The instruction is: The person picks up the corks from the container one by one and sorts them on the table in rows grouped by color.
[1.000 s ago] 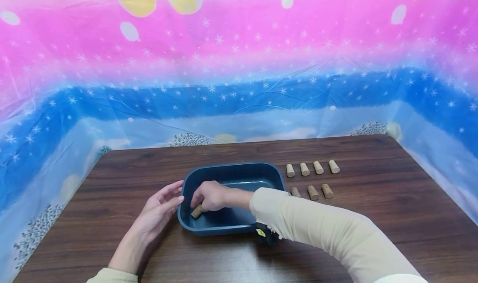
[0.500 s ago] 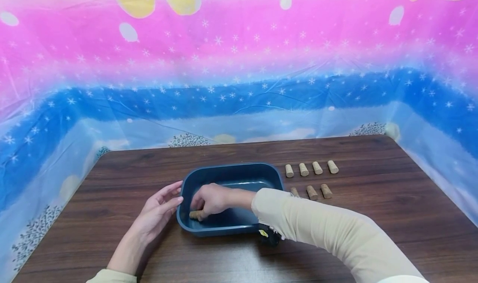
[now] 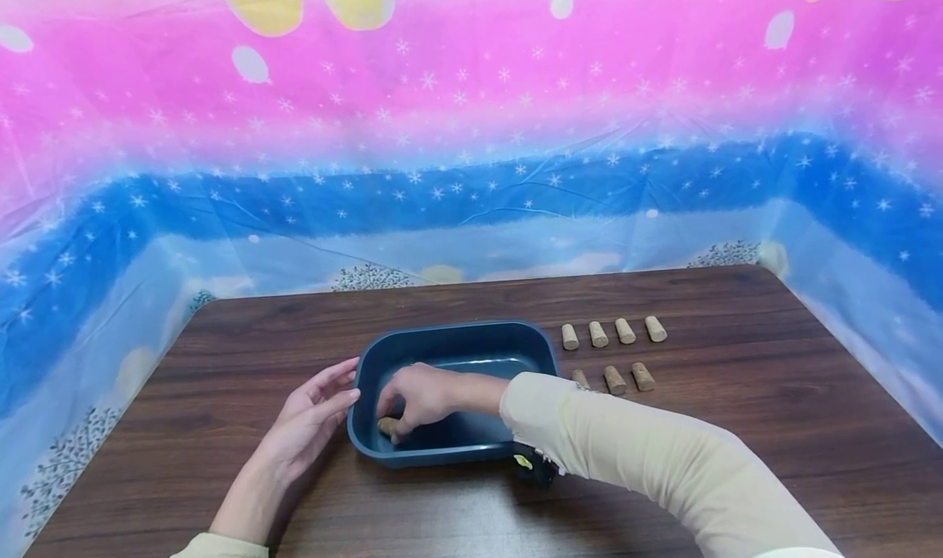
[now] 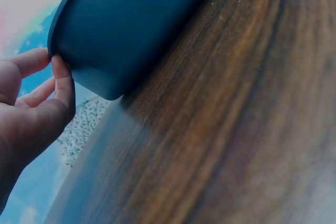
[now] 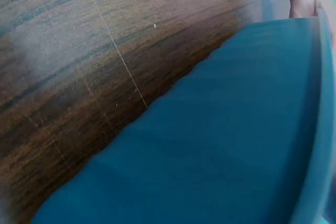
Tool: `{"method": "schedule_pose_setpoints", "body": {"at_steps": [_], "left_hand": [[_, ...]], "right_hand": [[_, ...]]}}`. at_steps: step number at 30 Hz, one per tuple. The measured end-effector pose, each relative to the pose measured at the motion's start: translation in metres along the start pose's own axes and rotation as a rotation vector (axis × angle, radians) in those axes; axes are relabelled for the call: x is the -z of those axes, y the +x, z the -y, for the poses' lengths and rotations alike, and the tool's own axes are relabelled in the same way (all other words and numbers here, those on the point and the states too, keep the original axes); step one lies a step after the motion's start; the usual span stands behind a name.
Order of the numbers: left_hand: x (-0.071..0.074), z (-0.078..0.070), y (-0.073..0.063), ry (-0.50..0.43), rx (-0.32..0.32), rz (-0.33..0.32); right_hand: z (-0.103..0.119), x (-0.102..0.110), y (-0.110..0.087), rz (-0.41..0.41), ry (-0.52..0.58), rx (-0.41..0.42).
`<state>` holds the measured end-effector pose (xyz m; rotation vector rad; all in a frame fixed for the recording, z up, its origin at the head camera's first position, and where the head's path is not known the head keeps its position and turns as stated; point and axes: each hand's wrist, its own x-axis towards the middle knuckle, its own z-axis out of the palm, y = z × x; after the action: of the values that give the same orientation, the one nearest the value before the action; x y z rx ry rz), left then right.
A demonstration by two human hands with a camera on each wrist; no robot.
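Observation:
A dark blue rectangular box [image 3: 457, 455] stands on the brown wooden table. My right hand [image 3: 421, 394] reaches down inside it and pinches a cork [image 3: 386, 426] near the left end wall, in the head view. Fingers cover part of that cork, and the box wall hides it from the right wrist view. My left hand [image 3: 313, 417] rests its thumb and fingertips against the outside of the left end, at the rim. The left wrist view also shows this left hand [image 4: 39, 106] touching the rim of the box [image 4: 121, 24].
Right of the box, several pale corks [image 3: 598, 335] lie in a back row. Three darker corks [image 3: 615, 380] make a front row; its leftmost is partly behind the right sleeve [image 3: 619, 435]. A patterned cloth [image 3: 471, 190] hangs behind the table [image 3: 243, 337].
My right thumb and fingers have closed round the cork in the box, and the cork has turned slightly. My left hand keeps its place at the box's left end.

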<state>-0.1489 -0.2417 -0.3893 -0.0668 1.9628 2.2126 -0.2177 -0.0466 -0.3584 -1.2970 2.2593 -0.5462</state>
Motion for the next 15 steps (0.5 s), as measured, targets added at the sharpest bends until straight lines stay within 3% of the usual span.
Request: {"method": "schedule_pose_setpoints", "body": {"at_steps": [15], "left_hand": [[-0.002, 0.000, 0.000, 0.036, -0.011, -0.017]], "right_hand": [[-0.017, 0.025, -0.020, -0.091, 0.130, -0.081]]}}
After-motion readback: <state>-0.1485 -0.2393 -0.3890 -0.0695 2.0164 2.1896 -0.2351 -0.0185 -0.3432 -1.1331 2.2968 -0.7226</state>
